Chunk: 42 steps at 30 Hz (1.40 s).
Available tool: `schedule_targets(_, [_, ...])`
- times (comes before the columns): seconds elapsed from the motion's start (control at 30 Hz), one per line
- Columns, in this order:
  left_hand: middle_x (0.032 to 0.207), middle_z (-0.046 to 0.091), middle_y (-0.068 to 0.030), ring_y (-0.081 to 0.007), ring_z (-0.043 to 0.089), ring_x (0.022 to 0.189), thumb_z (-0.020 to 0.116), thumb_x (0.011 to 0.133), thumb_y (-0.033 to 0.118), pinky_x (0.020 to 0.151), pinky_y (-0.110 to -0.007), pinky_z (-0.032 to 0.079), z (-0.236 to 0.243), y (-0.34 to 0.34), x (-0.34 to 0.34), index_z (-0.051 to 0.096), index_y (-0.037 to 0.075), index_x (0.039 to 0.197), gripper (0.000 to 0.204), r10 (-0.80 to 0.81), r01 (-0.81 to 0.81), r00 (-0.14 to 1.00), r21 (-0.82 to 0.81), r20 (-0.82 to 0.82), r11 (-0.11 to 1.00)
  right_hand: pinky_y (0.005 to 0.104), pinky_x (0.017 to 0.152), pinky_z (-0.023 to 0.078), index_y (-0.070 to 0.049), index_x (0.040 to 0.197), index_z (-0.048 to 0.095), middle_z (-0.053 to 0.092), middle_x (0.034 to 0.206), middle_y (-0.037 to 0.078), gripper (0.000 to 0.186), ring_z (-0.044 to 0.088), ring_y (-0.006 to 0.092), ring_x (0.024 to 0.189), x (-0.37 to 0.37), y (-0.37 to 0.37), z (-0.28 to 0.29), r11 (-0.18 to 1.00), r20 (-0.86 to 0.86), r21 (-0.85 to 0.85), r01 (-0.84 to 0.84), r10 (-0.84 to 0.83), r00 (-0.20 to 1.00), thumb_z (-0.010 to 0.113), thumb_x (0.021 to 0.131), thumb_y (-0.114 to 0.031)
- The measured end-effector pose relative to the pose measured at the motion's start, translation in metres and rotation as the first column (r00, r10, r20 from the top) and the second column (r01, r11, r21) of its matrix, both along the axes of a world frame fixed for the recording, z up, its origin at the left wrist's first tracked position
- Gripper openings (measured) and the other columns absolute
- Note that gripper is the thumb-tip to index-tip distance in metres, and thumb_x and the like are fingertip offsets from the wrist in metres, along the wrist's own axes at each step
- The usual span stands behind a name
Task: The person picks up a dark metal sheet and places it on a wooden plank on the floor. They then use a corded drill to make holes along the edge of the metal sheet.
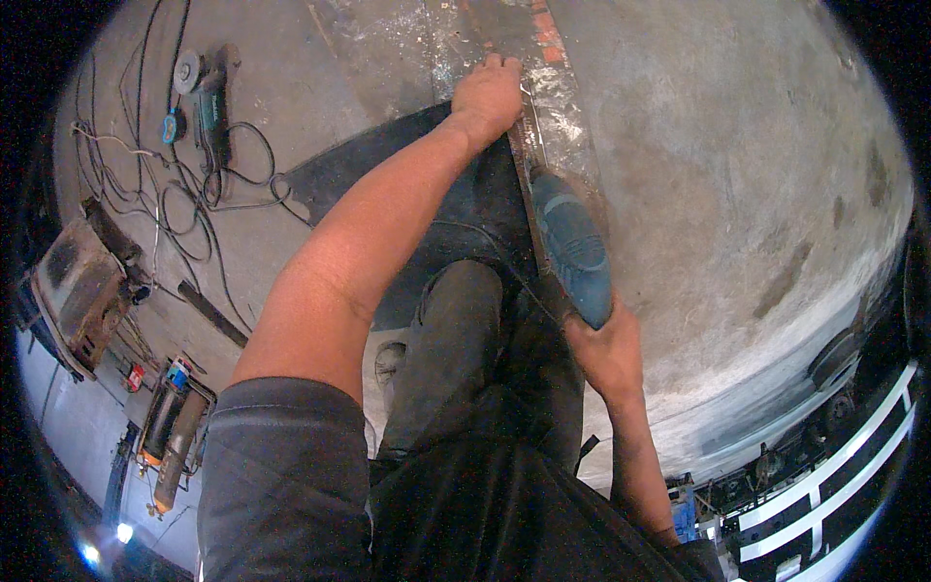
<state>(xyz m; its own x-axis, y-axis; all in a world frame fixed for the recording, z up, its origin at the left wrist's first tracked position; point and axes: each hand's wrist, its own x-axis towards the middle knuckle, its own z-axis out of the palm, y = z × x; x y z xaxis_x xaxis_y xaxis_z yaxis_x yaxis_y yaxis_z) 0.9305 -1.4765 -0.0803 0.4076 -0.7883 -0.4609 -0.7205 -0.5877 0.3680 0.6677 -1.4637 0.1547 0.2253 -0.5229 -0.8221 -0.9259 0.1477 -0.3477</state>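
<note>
A dark sheet [335,165] lies on the floor before my knees, with a narrow metal straightedge [525,160] along its right side. My left hand [490,95] reaches to the sheet's far end, its fingers bent down over the straightedge; their tips are hidden. Lower right, my right hand [606,349] closes at the near end of a long, rounded blue-grey object [574,242]. This lies beside the straightedge, and its kind is unclear. The right fingers are mostly hidden, so what they grip cannot be made out. A thin cable crosses the sheet near my knees.
An angle grinder [210,121] lies at the far left among looped black cables [179,209]. A rusty metal piece [82,291] and small gas cylinders [170,436] are further left. White rails [824,485] stand at lower right. Paint-spotted material [562,121] lies beyond the straightedge.
</note>
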Motion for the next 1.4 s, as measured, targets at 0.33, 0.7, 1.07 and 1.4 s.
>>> schedule_targets(0.33, [0.124,0.058,-0.0233,-0.0419,0.061,0.113,0.068,0.084,0.017,0.095,-0.049,0.052,0.008,-0.002,0.000,0.056,0.001,0.118,0.040,0.020,-0.020,0.999,0.002,-0.030,1.000,0.0483,0.081,0.055,0.001,0.107,0.061,0.070,0.096,0.027,0.039,0.068,0.0450,0.094,0.011,0.002,0.001,0.995,-0.037,-0.041,-0.095,0.094,0.995,0.074,0.076,-0.018])
schedule_targets(0.7, [0.124,0.057,-0.0214,-0.0404,0.058,0.116,0.070,0.084,0.014,0.098,-0.048,0.050,0.004,0.003,0.001,0.056,0.002,0.119,0.040,0.022,-0.023,0.999,-0.028,-0.044,0.999,0.0539,0.075,0.054,-0.001,0.102,0.056,0.068,0.095,0.026,0.037,0.066,0.0474,0.085,0.037,0.005,0.001,0.938,-0.108,-0.113,-0.328,0.316,0.942,0.074,0.075,-0.019])
schedule_targets(1.07, [0.118,0.058,-0.0200,-0.0400,0.061,0.110,0.062,0.086,0.009,0.093,-0.047,0.053,0.007,-0.002,0.001,0.056,0.002,0.114,0.030,0.004,-0.003,0.999,0.021,-0.036,1.000,0.0543,0.080,0.054,-0.001,0.105,0.055,0.069,0.099,0.024,0.040,0.067,0.0468,0.090,0.046,-0.002,-0.004,0.922,-0.157,-0.096,-0.375,0.358,0.920,0.075,0.076,-0.020])
schedule_targets(1.4, [0.124,0.056,-0.0254,-0.0451,0.060,0.112,0.076,0.080,0.021,0.094,-0.050,0.053,-0.004,0.000,0.005,0.053,0.001,0.118,0.048,-0.010,0.009,0.999,-0.025,-0.052,1.000,0.0526,0.082,0.053,0.000,0.106,0.055,0.068,0.099,0.027,0.041,0.065,0.0480,0.095,0.049,-0.003,-0.002,0.967,-0.150,-0.007,-0.257,0.253,0.956,0.076,0.075,-0.017])
